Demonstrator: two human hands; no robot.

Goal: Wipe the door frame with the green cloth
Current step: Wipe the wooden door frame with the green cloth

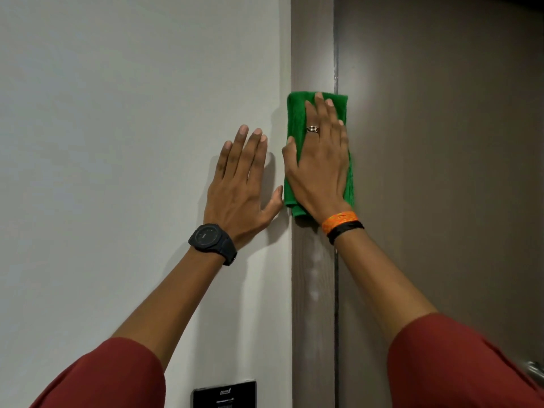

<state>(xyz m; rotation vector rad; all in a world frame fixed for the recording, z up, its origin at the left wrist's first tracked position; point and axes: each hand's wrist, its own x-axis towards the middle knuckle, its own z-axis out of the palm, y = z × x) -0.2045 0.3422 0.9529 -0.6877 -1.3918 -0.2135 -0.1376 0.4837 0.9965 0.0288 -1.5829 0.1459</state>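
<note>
A folded green cloth (pixel 295 119) lies flat against the grey-brown door frame (pixel 312 290), a vertical strip between the wall and the door. My right hand (pixel 319 163), with a ring and orange and black wristbands, presses the cloth onto the frame with fingers spread and pointing up. The cloth's right edge reaches over the gap onto the door. My left hand (pixel 240 187), with a black watch on its wrist, rests flat and open on the white wall just left of the frame, thumb near the cloth.
The white wall (pixel 117 142) fills the left half. The brown door (pixel 441 172) fills the right, with a metal handle (pixel 534 369) at the lower right edge. A black wall panel (pixel 225 394) sits low on the wall beside the frame.
</note>
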